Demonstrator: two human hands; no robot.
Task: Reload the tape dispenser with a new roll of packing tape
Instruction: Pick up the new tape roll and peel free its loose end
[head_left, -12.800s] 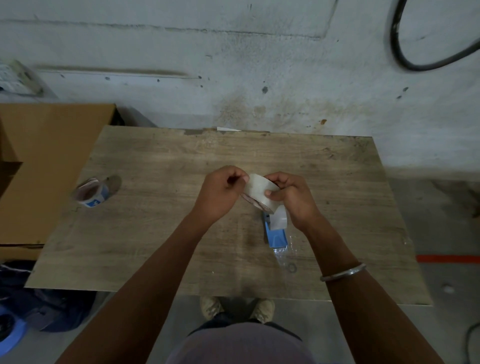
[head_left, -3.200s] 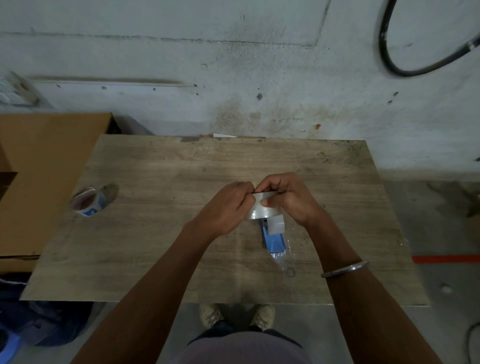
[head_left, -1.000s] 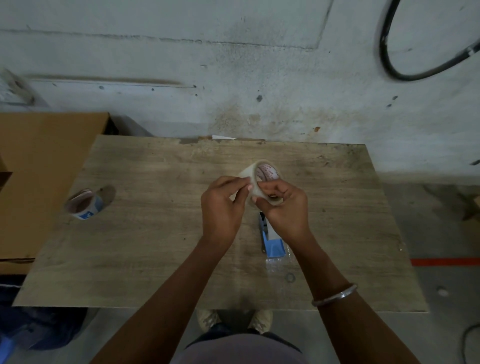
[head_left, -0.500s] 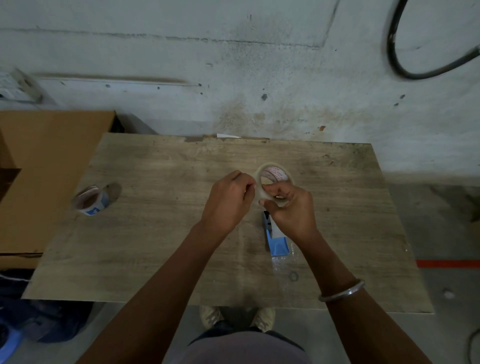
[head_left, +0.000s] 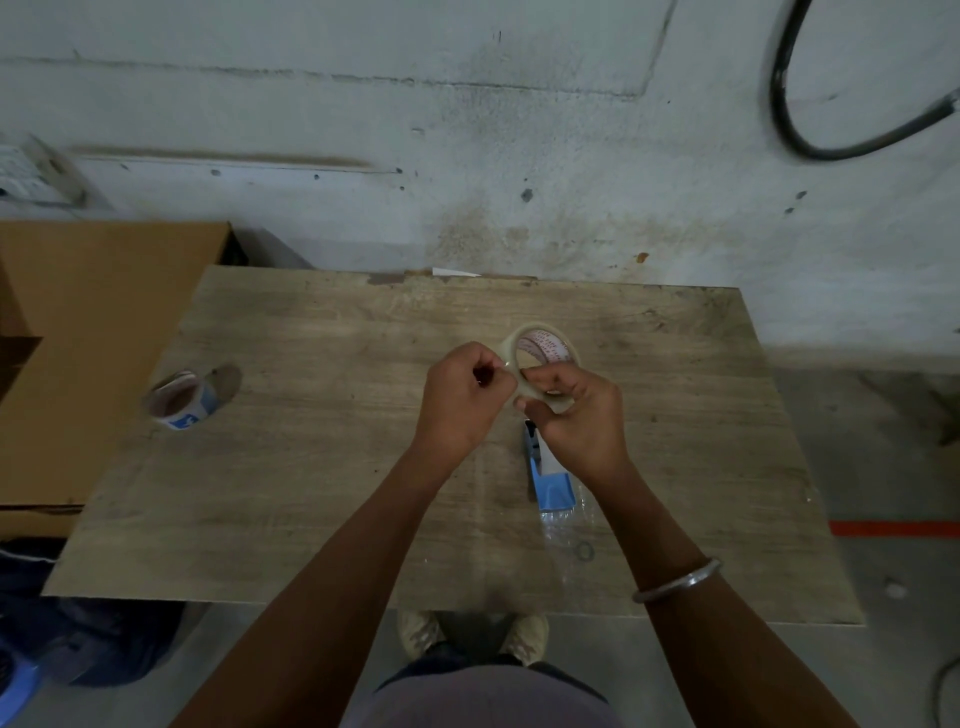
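Head view: roll (head_left: 540, 353) raised above table (head_left: 322, 467), near centre. Right hand (head_left: 576, 415) curled round roll's near rim. Left hand (head_left: 460, 397) pinched at roll's left edge, fingers curled; tape end itself too small to tell. Dispenser (head_left: 548, 475), blue, flat on table just below right hand. Spare roll (head_left: 179, 397) well apart, at table's left edge. Bangle (head_left: 675, 581) on right wrist.

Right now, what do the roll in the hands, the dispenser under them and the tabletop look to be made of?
Tape roll: glossy clear film on a seemingly cardboard core with red print. Dispenser: smooth blue plastic by its flat colour; mostly hidden by the right hand. Table: matte grey-brown wood grain, possibly laminate. The left hand pinches the roll's edge.
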